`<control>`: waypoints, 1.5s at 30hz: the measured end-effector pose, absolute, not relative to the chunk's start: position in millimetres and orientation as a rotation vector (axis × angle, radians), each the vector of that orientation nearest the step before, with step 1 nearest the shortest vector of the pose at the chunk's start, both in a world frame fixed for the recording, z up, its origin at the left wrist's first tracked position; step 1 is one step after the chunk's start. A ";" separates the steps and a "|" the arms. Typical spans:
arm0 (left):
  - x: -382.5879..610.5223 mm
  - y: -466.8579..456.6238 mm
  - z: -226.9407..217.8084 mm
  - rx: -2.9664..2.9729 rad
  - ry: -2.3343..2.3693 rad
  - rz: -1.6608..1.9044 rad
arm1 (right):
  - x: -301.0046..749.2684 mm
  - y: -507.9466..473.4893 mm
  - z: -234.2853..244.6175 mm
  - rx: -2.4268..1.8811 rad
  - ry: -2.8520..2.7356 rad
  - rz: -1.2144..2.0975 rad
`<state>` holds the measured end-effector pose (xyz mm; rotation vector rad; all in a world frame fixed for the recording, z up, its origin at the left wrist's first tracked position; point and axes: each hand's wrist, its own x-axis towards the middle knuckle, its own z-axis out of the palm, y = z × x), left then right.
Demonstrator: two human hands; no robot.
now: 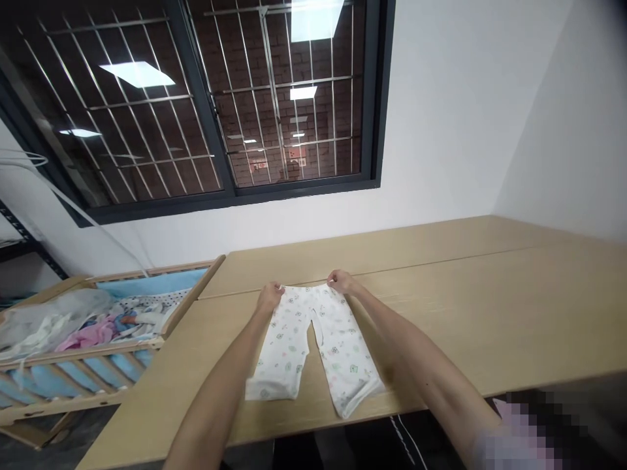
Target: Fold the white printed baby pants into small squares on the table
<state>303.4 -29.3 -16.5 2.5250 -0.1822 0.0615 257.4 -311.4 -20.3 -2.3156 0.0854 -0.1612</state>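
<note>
A small pair of white baby trousers [304,343] with a pale printed pattern lies flat on the wooden table [465,307], waistband far from me, legs spread toward the near edge. My left hand [270,296] pinches the waistband's left corner. My right hand [339,282] pinches its right corner. Both hands are closed on the cloth, with my forearms reaching out over the trouser legs.
A wooden cot [88,346] stands against the table's left side, holding a blue liner and several loose baby clothes. A barred dark window [206,104] fills the wall behind. A white wall runs along the table's far and right sides.
</note>
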 end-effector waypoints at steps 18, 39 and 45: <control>190.6 0.8 -22.0 2.627 -0.486 0.083 | 291.3 -328.4 -82.8 -2.069 0.174 -0.227; -4.7 -103.4 -41.0 2.249 -0.686 0.095 | 336.3 -339.3 -87.6 -2.237 0.216 -0.211; 19.8 -171.5 -59.1 2.530 -0.668 -0.120 | 330.2 -343.3 -74.6 -2.321 0.185 -0.160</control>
